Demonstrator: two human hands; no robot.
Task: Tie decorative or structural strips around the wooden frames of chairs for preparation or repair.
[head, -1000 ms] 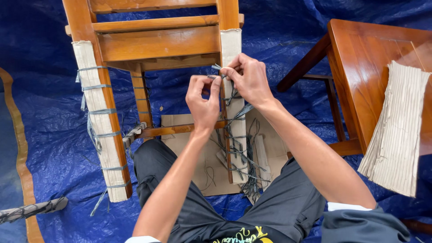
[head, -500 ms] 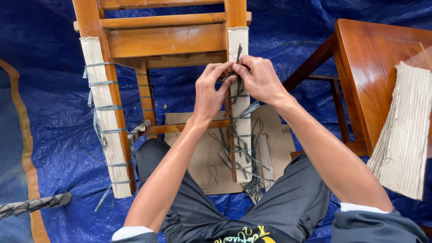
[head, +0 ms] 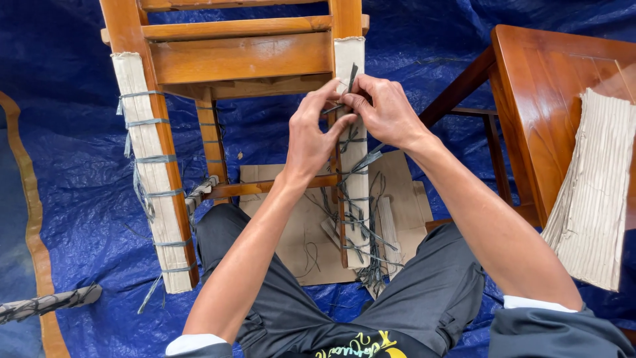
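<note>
Item: wooden chair [head: 238, 59], lying tipped toward us on a blue tarp [head: 73, 199], its two legs pointing our way. We hold the right-hand leg, which is wrapped in a strip of pale cardboard [head: 350, 59] bound with grey plastic straps. Our left hand [head: 311, 136] is closed in a pinch at the upper part of that leg, thumb and fingers pressed on a strap against the cardboard. Our right hand [head: 384, 113] sits just beside it, touching it at the fingertips, and grips the loose end of a grey strap [head: 352, 76] that sticks up past the knuckles. Lower on the same leg, further strap ends [head: 361, 229] splay out in a tangle. The left-hand leg carries a matching cardboard strip [head: 149, 179] with several straps tied round it at intervals. Flat brown cardboard sheets [head: 298, 225] lie on the tarp under the chair, between our knees in dark trousers [head: 424, 311]. To the right stands a second piece of wooden furniture [head: 550, 99] with a polished top, and a stack of corrugated cardboard pieces [head: 596, 192] rests on it. At the lower left, a wrapped bundle [head: 46, 305] lies on the tarp.
</note>
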